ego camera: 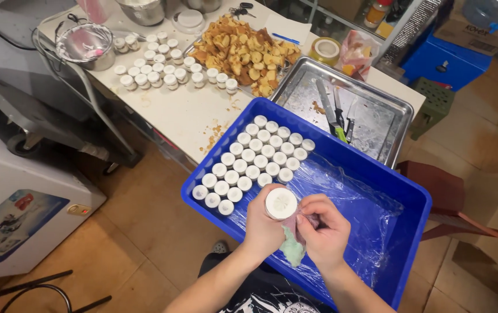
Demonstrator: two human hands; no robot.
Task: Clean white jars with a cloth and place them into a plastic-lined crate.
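Small white-lidded jar [281, 203], held over the near edge of a blue crate [411, 232].

Left hand [263, 223] clamped around the jar's body, lid facing up; right hand [323, 229] just beside, pressing a pale green cloth [292, 248] against the jar's side. Rows of matching jars [254, 159] fill the crate's far-left corner; plastic film [347, 203] lines its floor.

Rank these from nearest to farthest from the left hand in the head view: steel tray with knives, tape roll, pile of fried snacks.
From the left hand:
1. Steel tray with knives, up and right.
2. Tape roll and pile of fried snacks, both at the table's far side: too close to call.
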